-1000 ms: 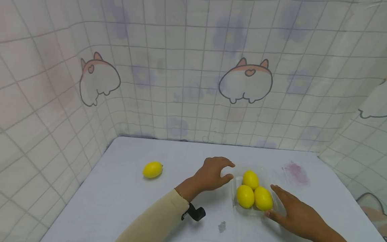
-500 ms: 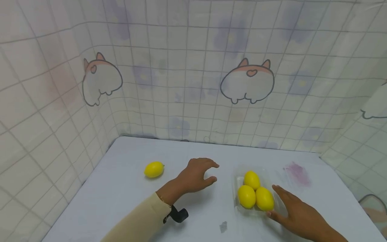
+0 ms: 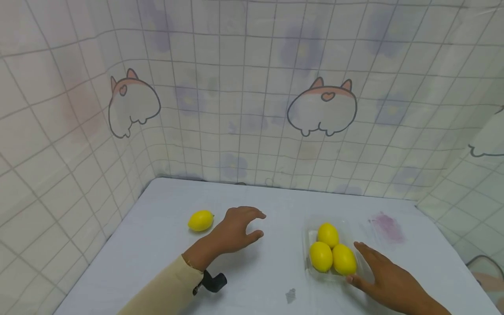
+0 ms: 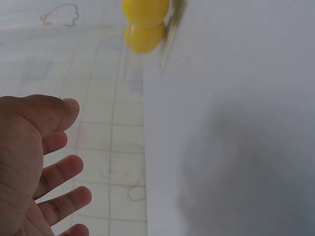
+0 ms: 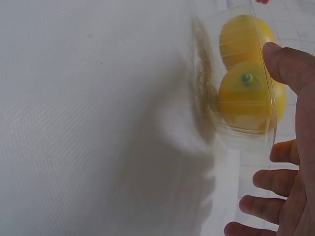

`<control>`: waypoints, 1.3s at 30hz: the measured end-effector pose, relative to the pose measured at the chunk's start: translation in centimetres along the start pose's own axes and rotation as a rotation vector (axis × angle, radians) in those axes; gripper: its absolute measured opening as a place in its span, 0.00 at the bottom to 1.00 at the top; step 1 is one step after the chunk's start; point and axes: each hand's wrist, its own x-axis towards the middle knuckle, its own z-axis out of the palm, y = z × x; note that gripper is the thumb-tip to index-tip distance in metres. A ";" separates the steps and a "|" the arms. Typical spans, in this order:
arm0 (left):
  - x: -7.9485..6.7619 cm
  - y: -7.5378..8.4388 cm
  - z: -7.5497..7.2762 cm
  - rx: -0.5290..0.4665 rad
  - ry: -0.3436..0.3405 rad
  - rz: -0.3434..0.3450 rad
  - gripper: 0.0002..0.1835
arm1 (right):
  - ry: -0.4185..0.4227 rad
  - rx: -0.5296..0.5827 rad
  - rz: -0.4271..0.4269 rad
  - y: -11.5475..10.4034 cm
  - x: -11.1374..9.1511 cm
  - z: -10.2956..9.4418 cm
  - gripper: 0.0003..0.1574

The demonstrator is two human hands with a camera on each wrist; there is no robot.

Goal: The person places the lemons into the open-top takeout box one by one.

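Three yellow lemons [image 3: 320, 257] sit together in a clear plastic box [image 3: 307, 249] right of the table's middle. My right hand [image 3: 387, 280] is at the box's right side with its fingers spread. In the right wrist view its thumb [image 5: 285, 64] lies right at the rim, beside the lemons [image 5: 241, 98]. My left hand [image 3: 232, 229] hovers over the table left of the box, fingers loosely bent and holding nothing. A single lemon [image 3: 201, 220] lies on the table just left of that hand. In the left wrist view the left fingers [image 4: 61, 177] are apart.
The white table [image 3: 157, 205] meets a grid-patterned cloth wall [image 3: 260, 109] at the back and sides. A pink stain [image 3: 387, 226] marks the table behind the right hand, and a small grey patch [image 3: 290, 295] lies near the front. A black wrist mount [image 3: 214, 282] hangs below the left sleeve.
My left hand has moved left, away from the box and toward the single lemon. My right hand and the box of lemons have stayed in place.
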 end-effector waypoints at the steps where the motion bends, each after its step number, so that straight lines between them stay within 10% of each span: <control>1: -0.3 -0.3 -0.2 0.004 0.007 -0.005 0.23 | 0.002 -0.001 0.000 -0.1 0.0 0.0 0.69; 39: -6.0 -9.1 -3.4 0.002 0.132 -0.239 0.23 | -0.021 0.013 0.029 -0.7 -0.1 -0.2 0.70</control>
